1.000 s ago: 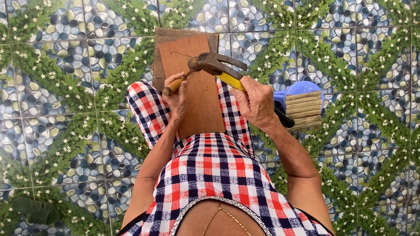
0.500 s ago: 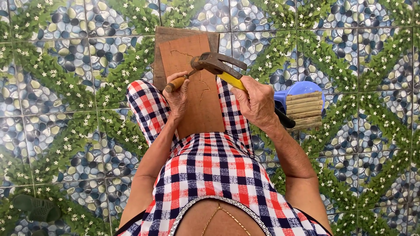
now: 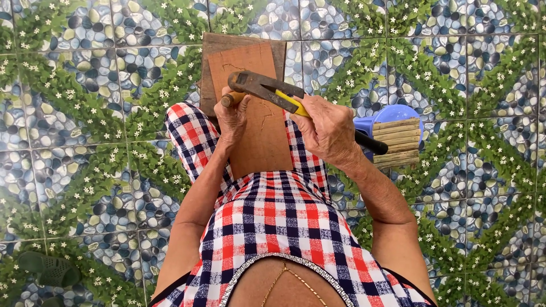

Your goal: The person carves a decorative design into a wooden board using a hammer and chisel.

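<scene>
With left hand (image 3: 233,116) clasping the wooden-handled chisel (image 3: 233,99) upright on the board (image 3: 253,108), right hand (image 3: 327,128) gripping pliers (image 3: 273,91) should tap squarely.

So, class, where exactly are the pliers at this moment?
In the head view, the pliers sit top centre, gripped by the right hand, their head above the wooden-handled tool that the left hand holds on the brown board.

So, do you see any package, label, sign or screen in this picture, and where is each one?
None are in view.
The left hand holds a wooden-handled tool on a brown board.
The right hand grips pliers with yellow and black handles.
A bundle of bamboo strips lies on a blue plastic thing at right, unlabelled.
</scene>
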